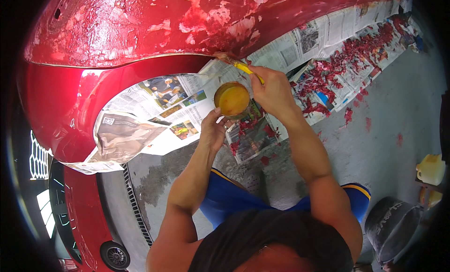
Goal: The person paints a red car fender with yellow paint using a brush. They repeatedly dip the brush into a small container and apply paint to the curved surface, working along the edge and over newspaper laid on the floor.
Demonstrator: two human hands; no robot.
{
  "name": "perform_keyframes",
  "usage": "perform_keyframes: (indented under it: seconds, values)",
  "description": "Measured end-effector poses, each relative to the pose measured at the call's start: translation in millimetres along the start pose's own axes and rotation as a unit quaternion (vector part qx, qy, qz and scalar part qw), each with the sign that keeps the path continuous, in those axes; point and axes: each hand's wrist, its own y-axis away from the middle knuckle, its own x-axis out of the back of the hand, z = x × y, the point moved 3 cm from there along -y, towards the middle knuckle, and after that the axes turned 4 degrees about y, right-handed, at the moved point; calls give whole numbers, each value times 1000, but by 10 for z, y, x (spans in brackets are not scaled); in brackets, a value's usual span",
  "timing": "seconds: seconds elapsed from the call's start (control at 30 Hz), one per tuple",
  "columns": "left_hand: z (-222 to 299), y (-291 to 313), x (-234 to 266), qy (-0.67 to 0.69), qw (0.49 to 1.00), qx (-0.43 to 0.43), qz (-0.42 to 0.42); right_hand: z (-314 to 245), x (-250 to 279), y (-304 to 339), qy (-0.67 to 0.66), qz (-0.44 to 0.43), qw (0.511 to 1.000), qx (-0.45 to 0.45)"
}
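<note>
Your left hand [213, 129] grips a yellow pot [232, 99], your right hand [272, 91] grips a yellow brush [243, 68], its tip hidden against the red car body [140, 28].

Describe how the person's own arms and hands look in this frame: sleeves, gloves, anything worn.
Both forearms come up from the lower edge bare to above the elbow, with no sleeves in view. The left hand and right hand wear no gloves; no watch, ring or wristband shows. Any marks on them are too small to tell.
</note>
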Motion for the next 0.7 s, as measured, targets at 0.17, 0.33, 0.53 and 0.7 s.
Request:
perform_keyframes:
  seconds: [0.17,0.33,0.53,0.7]
  values:
    - [-25,-19,2,-12,1000,11,-5,-101,-11,-25,-13,42,997,68]
    - [-48,-42,-10,-19,1000,10,-12,36,-12,-30,64,5,997,-46]
    - [-67,-69,14,-23,1000,17,-5,225,-66,41,-7,22,999,-42]
    - [-81,-64,11,-23,1000,7,4,849,76,-108,25,80,985,-148]
